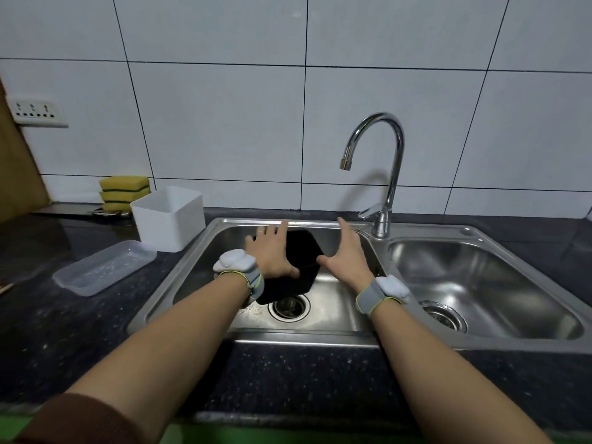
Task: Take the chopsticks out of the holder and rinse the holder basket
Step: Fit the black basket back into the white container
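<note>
Holder basket [298, 251], black, lies tilted in left sink basin [205, 251] above the drain [290, 307], left hand [272, 251] laid on it with fingers spread and thumb at its front edge, right hand [347, 254] beside its right side, fingers straight, contact unclear. White container [168, 217], clear tray [102, 267] and yellow sponges [123, 192] sit on the left counter; faucet [381, 174] spout hangs over the left basin, no water visible.

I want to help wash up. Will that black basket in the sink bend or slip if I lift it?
The black basket probably stays stiff: its edges look straight. It seems light, likely plastic. No water is visibly running from the tap, so it may not be slippery.
</note>
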A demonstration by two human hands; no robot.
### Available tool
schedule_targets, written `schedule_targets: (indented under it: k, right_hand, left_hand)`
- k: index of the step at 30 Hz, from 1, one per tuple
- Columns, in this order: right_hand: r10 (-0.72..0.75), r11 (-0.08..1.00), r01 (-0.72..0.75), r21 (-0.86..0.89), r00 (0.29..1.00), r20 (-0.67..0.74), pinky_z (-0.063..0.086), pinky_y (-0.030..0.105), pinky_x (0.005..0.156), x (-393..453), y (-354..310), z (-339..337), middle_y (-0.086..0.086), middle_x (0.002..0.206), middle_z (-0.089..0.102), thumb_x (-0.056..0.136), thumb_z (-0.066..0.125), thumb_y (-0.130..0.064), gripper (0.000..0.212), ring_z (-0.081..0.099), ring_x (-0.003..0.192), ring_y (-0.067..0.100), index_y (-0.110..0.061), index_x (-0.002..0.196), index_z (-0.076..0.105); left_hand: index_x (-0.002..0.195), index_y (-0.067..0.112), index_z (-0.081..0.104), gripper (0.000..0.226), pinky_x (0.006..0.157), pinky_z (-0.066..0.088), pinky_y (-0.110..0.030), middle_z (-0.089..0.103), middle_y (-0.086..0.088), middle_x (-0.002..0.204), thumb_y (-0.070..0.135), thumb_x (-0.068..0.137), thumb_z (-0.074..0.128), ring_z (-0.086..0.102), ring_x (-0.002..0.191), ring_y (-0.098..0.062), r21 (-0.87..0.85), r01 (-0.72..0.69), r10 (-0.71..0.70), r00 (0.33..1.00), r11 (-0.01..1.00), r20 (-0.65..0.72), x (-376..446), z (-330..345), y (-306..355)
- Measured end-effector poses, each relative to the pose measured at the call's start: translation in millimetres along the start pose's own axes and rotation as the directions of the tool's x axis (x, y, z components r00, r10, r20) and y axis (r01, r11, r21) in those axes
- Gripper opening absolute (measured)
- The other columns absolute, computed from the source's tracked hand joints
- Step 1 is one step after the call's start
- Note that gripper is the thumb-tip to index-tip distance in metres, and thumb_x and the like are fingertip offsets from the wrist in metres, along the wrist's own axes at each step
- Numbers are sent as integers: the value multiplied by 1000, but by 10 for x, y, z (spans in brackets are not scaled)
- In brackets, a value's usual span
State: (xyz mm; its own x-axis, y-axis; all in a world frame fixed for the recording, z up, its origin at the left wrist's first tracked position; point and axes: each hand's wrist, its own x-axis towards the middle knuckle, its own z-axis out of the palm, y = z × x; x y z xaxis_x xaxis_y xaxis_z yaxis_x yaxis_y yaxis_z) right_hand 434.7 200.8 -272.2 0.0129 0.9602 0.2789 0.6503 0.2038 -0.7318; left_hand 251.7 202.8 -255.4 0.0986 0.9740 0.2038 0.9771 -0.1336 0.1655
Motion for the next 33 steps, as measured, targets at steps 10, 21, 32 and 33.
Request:
schedule_targets:
  k: [10,21,32,33]
  right_hand:
    - [-171,821,327,-469,923,345,18,59,116,-74,-111,201,-3,157,17,64,80,-42,118,12,146,32,-26,155,7]
    - [-240,773,328,-544,944,228,50,41,84,-156,-229,345,6,137,31,62,75,-48,106,36,119,33,-20,148,20]
    - [-223,770,313,-556,948,225,51,41,83,-204,-267,358,7,136,32,63,75,-51,103,38,117,33,-19,146,23]
    - [-221,772,310,-555,949,224,51,41,83,-202,-267,358,7,135,32,63,75,-51,103,38,117,33,-19,145,23]
  left_hand:
    - [157,14,3,133,113,27,-45,37,-3,148,56,57,81,34,134,-27,133,-332,330,943,934,34,-27,57,-47]
    - [140,17,39,69,105,33,-48,41,-14,144,57,85,55,36,133,-34,237,104,-55,977,966,-206,153,-343,-741]
    - [133,5,52,56,97,43,-49,32,-23,144,34,85,57,35,129,-43,266,660,-585,748,703,-312,158,-633,-1337]
    - [131,6,55,53,94,44,-48,34,-23,142,32,85,58,38,126,-43,241,677,-611,733,695,-299,158,-634,-1369]
